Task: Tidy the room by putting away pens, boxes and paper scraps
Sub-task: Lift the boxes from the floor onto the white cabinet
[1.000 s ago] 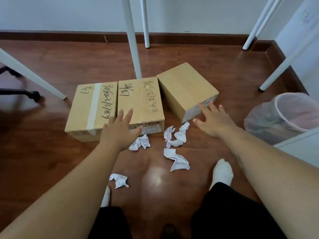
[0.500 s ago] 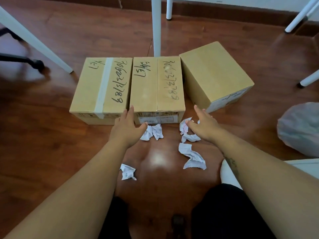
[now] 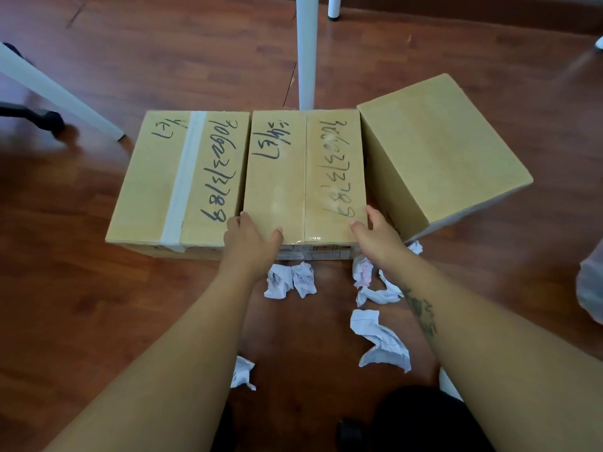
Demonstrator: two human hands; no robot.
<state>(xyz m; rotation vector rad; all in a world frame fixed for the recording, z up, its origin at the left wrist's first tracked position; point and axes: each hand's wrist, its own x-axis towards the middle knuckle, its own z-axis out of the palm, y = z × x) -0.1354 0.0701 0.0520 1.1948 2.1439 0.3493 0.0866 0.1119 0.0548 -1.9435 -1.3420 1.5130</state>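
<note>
Now the middle box sits on the floor, squeezed between two other boxes. My left hand and right hand rest on its near corners, each grip spread wide and flat, not closed on it yet. I think I hold both sides so I can lift it straight. Paper scraps lie just in front of it. A white desk leg stands right behind on the brown wood.

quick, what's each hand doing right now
Left hand: open, fingers spread on the near left corner of the middle box, not lifting it.
Right hand: open, resting on the same box's near right corner.
</note>
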